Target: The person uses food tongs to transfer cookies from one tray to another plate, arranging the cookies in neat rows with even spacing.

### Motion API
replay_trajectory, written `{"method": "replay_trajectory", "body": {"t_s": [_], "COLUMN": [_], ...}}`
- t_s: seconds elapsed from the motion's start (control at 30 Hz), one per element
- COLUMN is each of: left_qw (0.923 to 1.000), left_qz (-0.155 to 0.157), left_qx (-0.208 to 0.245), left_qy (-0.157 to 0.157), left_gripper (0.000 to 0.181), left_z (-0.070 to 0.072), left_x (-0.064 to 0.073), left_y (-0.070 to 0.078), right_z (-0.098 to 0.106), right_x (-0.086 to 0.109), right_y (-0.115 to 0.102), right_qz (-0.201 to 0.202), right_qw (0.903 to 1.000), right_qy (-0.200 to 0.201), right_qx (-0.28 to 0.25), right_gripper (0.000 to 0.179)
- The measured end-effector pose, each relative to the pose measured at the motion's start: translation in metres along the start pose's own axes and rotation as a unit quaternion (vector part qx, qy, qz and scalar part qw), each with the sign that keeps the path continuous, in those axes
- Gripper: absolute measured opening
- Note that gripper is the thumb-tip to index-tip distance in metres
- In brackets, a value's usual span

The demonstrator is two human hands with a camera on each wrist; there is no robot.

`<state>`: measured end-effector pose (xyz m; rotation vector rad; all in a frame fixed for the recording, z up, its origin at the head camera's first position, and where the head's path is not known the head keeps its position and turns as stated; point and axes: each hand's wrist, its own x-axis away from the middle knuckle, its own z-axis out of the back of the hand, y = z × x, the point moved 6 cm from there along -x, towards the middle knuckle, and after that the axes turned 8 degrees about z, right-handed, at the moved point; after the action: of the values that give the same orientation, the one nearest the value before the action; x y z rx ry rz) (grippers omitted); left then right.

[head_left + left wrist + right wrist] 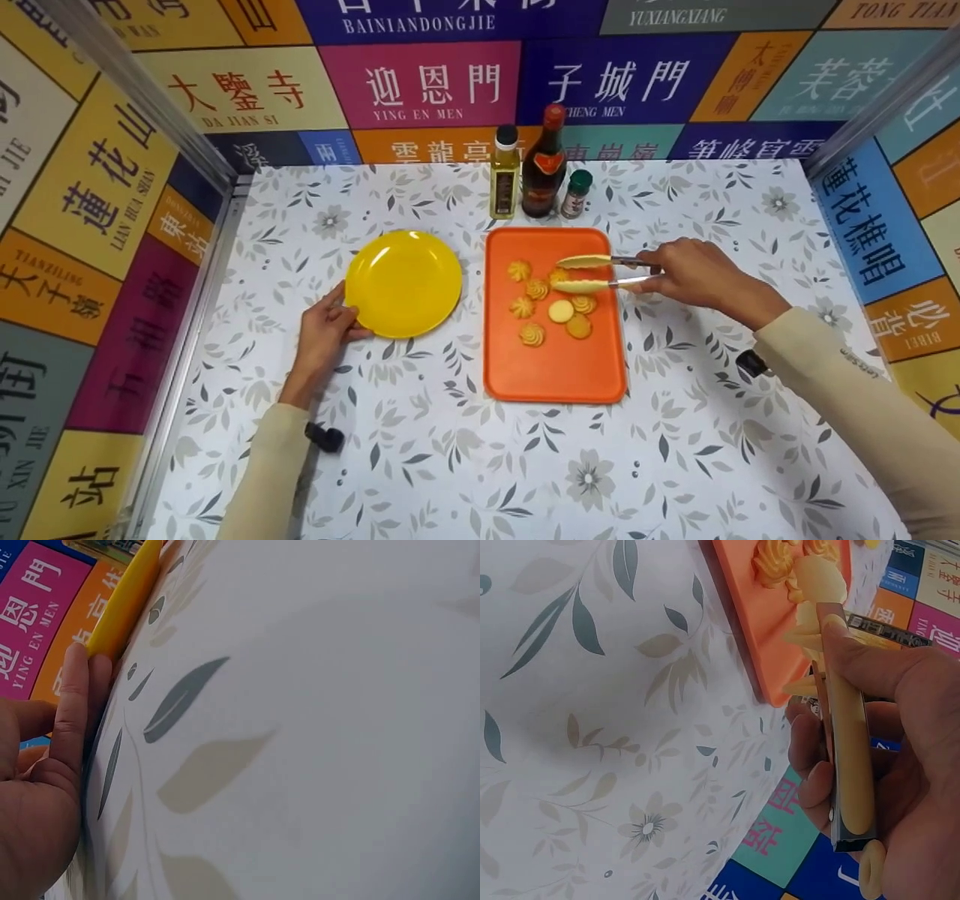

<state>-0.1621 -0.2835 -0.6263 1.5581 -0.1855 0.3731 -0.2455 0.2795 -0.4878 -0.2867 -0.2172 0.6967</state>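
My left hand holds the left rim of a round yellow plate, the thumb over the edge. In the left wrist view, fingers of that hand touch the plate's rim. My right hand grips metal tongs with pale yellow tips. The tongs' tips stand apart over an orange tray, with a cookie between or beneath them. Several piped cookies lie on the tray, along with a pale round cookie. In the right wrist view, fingers and thumb wrap the tongs' handle.
Behind the tray stand an oil bottle, a dark bottle with a red cap and a small green-capped jar. A leaf-patterned cloth covers the table. Printed panels wall the back and both sides.
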Motion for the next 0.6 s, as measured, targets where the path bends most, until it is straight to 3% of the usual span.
{"method": "replay_trajectory", "body": {"t_s": [0.3,0.6], "left_qw": [0.9995,0.9997], "left_qz": [-0.013,-0.012], "left_qx": [0.024,0.018], "left_qy": [0.016,0.014], "left_gripper": [0.06,0.061], "left_z": [-0.0032,-0.0068], "left_x": [-0.002,-0.0038], "left_y": [-0.0003,0.0001], "right_z": [-0.0021,-0.0037], "right_x": [-0.0011,-0.0033], "right_y": [0.0025,0.0062], "right_qz": [0.004,0.01], "right_qw": [1.0,0.9998], "right_qy": [0.003,0.013], "right_qx": [0.004,0.01], "right_gripper": [0.038,0.034]}}
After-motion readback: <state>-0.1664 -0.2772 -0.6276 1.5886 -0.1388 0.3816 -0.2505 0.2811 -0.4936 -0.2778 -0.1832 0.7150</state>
